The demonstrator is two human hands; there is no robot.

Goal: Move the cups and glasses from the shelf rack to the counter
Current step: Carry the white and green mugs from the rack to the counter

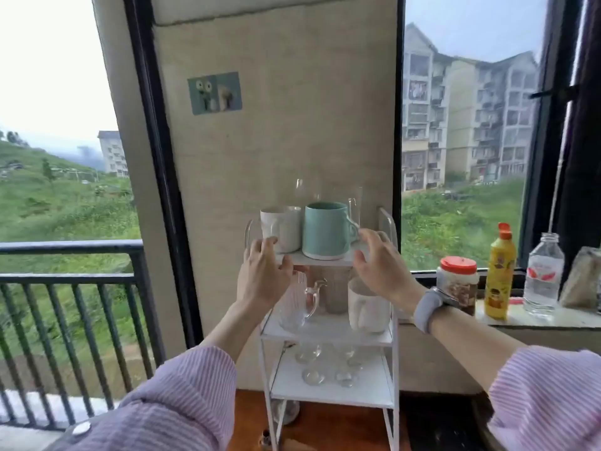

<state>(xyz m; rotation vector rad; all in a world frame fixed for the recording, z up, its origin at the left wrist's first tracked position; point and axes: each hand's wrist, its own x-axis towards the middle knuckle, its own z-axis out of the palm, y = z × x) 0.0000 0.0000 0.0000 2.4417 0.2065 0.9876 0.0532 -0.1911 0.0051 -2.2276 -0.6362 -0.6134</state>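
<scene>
Left hand: the left hand (263,275) is raised in front of the top shelf, fingers spread and loosely bent, holding nothing — its fingertips are just beside the white mug (286,227), and contact cannot be told.
Right hand: the right hand (379,268) is up at the right end of the same shelf, fingers relaxed and apart, gripping nothing; its fingertips are close to the handle of the teal mug (327,231). A grey watch (431,304) sits on that wrist.
Shelf rack: the white shelf rack (395,333) stands upright against the beige wall panel (276,125), with its feet on a brown table (325,428).
Top shelf: the white mug on the left, the teal mug just beside it on the right, and clear tall glasses (325,193) behind them.
Middle shelf: a clear glass mug (297,304) with a handle on the left and a second white mug (367,310) on the right — partly hidden by the hands.
Bottom shelf: clear glasses (313,375), too transparent to count.
Windowsill: right of the rack stand a red-lidded jar (457,281), a yellow bottle (499,275) and a clear water bottle (541,275).
</scene>
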